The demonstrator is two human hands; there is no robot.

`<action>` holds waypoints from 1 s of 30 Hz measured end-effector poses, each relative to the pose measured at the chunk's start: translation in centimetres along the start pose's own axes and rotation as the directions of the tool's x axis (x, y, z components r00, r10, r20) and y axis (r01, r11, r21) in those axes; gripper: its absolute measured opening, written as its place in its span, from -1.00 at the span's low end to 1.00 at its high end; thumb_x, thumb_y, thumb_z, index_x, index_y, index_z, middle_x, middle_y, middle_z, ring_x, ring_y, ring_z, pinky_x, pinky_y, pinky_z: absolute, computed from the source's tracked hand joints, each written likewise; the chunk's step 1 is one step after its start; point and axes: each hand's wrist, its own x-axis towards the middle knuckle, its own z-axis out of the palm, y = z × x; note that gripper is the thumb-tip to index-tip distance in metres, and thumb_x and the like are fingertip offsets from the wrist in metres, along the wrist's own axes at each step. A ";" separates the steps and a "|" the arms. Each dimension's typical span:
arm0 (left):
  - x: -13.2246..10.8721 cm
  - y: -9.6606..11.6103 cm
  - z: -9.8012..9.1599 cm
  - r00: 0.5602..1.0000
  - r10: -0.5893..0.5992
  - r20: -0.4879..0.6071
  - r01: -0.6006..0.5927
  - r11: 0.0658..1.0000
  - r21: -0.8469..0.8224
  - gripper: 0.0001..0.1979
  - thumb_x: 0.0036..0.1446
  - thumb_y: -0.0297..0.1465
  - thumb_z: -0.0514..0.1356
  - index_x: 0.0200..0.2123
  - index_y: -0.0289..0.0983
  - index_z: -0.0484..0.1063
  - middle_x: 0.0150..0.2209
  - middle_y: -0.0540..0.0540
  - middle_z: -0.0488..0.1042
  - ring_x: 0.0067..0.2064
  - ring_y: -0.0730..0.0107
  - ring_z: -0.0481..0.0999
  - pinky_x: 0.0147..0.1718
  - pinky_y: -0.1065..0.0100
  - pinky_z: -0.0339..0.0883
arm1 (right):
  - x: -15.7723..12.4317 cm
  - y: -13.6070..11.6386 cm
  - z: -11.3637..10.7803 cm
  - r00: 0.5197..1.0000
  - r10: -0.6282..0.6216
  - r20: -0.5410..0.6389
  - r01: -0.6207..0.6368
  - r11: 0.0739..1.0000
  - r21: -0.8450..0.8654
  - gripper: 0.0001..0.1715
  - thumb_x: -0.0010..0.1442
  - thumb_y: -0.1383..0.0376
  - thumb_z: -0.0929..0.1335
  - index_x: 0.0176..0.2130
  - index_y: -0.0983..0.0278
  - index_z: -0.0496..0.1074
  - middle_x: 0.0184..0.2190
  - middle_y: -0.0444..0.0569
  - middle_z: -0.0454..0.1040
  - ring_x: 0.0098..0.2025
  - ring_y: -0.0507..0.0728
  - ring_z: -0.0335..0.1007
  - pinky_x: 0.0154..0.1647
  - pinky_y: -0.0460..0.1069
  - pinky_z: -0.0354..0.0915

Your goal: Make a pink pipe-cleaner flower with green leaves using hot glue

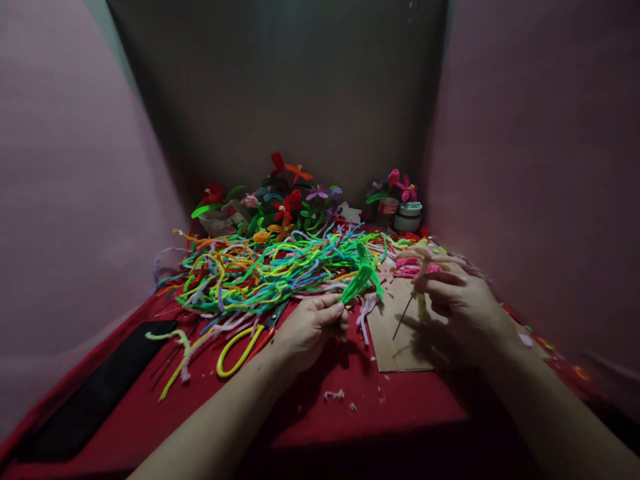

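Observation:
My left hand (317,327) pinches a bunch of bright green pipe-cleaner leaves (359,279) by the lower end, above the red cloth. Over the cardboard, my right hand (457,303) is closed on a pale pink pipe-cleaner flower (420,260), which looks blurred. A thin dark stem (403,319) slants down from it. A yellowish piece (423,307) shows just under the flower; whether it is attached, I cannot tell. Beside my left wrist lie scissors (250,343) with yellow and orange-red handles. Beyond the left hand spreads a heap of coloured pipe cleaners (270,267).
A brown cardboard sheet (395,350) rests on the red cloth (320,417). At the left lies a long black case (100,393). Finished pipe-cleaner flowers (290,203) and a lidded jar (409,217) stand at the back. Pink fluff scraps (334,395) lie in front.

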 end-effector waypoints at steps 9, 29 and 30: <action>-0.2 0.5 1.2 0.993 0.091 0.082 -0.076 0.982 -0.172 -0.87 0.05 -0.39 0.17 -0.32 -0.30 0.32 -0.58 0.07 0.25 -0.56 0.56 0.33 -0.50 0.47 0.20 | -1.4 -0.2 2.3 0.962 -0.097 0.254 0.013 0.950 0.311 -0.93 -0.15 0.34 0.46 -0.51 0.25 0.50 -0.46 -0.12 0.42 -0.35 0.05 0.30 -0.23 -0.02 0.21; -0.9 0.8 1.8 0.984 0.165 -0.071 -0.154 0.978 0.141 -0.82 0.02 -0.35 0.18 -0.51 -0.37 0.42 -0.63 0.00 0.38 -0.62 0.60 0.29 -0.61 0.52 0.11 | -2.7 1.2 7.3 0.923 -0.119 0.367 -0.027 0.929 0.369 -0.74 -0.10 0.36 0.44 -0.30 0.19 0.49 -0.34 -0.11 0.48 -0.21 0.13 0.36 -0.12 0.04 0.25; -1.0 0.9 1.8 0.981 0.174 -0.087 -0.157 0.973 0.170 -0.80 0.03 -0.35 0.17 -0.53 -0.36 0.40 -0.66 0.01 0.36 -0.64 0.61 0.27 -0.62 0.52 0.10 | -2.7 1.1 7.3 0.919 -0.116 0.378 -0.028 0.935 0.355 -0.78 -0.09 0.35 0.44 -0.33 0.21 0.49 -0.34 -0.09 0.49 -0.20 0.14 0.36 -0.12 0.05 0.25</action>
